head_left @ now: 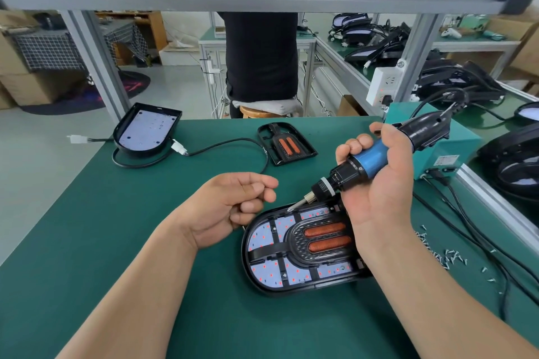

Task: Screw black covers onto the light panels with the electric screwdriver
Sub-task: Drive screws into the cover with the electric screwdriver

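Left arm: bare forearm comes in from the lower left, angled up and to the right.
Left hand (230, 207): palm turned to the right, fingers curled in, thumb lying over the forefinger; whether anything small sits between them cannot be told.
Right arm: bare forearm comes in from the lower right, rising toward the centre.
Right hand (376, 183): palm toward the camera, fingers wrapped round the screwdriver (370, 157), which tilts tip-down to the left.
Hands: near each other, not touching; the left sits lower and to the left.
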### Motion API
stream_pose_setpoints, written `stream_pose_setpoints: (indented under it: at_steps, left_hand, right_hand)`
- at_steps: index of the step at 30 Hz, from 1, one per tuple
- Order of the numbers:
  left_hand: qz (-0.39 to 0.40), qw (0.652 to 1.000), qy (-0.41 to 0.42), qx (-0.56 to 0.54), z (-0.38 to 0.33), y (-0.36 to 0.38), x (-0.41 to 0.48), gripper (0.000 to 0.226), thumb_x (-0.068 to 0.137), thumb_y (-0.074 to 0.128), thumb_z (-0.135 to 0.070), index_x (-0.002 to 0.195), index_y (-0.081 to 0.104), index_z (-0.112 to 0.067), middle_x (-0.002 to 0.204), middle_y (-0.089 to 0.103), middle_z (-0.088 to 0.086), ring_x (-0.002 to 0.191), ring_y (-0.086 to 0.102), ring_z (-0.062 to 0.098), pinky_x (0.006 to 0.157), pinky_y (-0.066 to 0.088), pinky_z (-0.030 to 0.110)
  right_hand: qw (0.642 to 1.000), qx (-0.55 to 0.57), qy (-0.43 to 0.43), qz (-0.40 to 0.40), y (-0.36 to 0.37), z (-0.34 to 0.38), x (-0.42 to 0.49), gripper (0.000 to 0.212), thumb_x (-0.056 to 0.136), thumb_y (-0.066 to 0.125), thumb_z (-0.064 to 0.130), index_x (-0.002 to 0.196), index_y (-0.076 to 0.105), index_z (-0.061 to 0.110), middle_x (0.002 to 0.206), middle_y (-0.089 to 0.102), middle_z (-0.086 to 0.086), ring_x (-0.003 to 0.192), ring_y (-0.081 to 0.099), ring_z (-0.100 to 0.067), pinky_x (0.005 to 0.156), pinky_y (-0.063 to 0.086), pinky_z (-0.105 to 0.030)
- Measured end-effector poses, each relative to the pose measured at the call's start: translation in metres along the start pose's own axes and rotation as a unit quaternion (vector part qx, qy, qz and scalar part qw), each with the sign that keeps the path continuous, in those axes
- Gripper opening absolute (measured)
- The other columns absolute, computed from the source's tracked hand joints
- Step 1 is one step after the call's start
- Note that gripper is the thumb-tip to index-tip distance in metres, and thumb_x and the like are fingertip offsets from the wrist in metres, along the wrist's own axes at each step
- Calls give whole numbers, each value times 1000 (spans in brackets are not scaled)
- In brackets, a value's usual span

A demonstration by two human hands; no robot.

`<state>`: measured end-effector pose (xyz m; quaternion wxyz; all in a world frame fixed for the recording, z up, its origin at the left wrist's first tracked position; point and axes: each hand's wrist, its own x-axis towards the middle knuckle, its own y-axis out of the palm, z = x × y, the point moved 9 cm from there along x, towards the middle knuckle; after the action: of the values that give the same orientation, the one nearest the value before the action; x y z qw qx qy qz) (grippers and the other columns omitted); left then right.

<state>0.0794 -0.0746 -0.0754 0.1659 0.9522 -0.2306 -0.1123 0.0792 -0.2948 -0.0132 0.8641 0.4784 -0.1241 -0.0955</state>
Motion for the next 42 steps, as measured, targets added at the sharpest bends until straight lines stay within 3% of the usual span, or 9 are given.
stream_pose_setpoints:
  at_steps: [4, 9, 15, 20, 25, 42]
  left_hand:
    - [16, 1000, 9, 2, -1, 1, -1, 16, 102, 58, -4, 109, 72, -2, 90, 61, 9, 61, 42, 6, 44, 32, 13]
    - [18, 999, 9, 30, -1, -2, 0, 26, 89, 69, -6, 112, 78, 0, 87, 65, 7, 65, 44, 7, 46, 33, 13]
    - [22, 999, 11, 39, -1, 0, -2, 25, 86, 71, -3, 109, 81, -3, 88, 70, 10, 62, 41, 8, 46, 32, 13]
    - [33, 999, 5, 32, -2, 8, -3, 23, 86, 70, 0, 108, 76, -2, 86, 68, 15, 58, 40, 8, 44, 32, 14]
    - [47, 998, 4, 37, -3, 14, -6, 18, 87, 69, 1, 105, 68, -1, 86, 68, 17, 55, 37, 9, 44, 32, 14]
    - [49, 997, 9, 58, -4, 14, -7, 16, 86, 72, 0, 101, 71, -4, 85, 70, 17, 51, 38, 9, 44, 30, 15]
  right_hand:
    - [1000, -3, -2, 4, 0, 0, 0, 13, 100, 66, 20, 106, 57, 12, 78, 54, -1, 68, 55, -16, 74, 57, -32]
    - [1000, -13, -23, 16, 3, 2, 1, 20, 103, 67, 29, 109, 56, 13, 82, 55, -2, 74, 56, -17, 84, 57, -36]
    - [999, -19, -37, 20, 4, 3, 1, 33, 103, 68, 38, 116, 51, 12, 86, 56, -2, 80, 56, -18, 94, 57, -39]
    - [999, -23, -35, 29, 6, 1, 0, 32, 103, 69, 39, 115, 54, 14, 87, 56, -2, 82, 57, -17, 99, 55, -38]
    - [999, -31, -30, 34, 6, -4, -2, 31, 103, 69, 39, 114, 55, 14, 87, 57, -1, 82, 59, -17, 100, 56, -39]
    - [999, -27, -26, 36, 5, -5, -2, 27, 105, 67, 39, 111, 56, 15, 85, 56, -1, 78, 59, -16, 99, 57, -39]
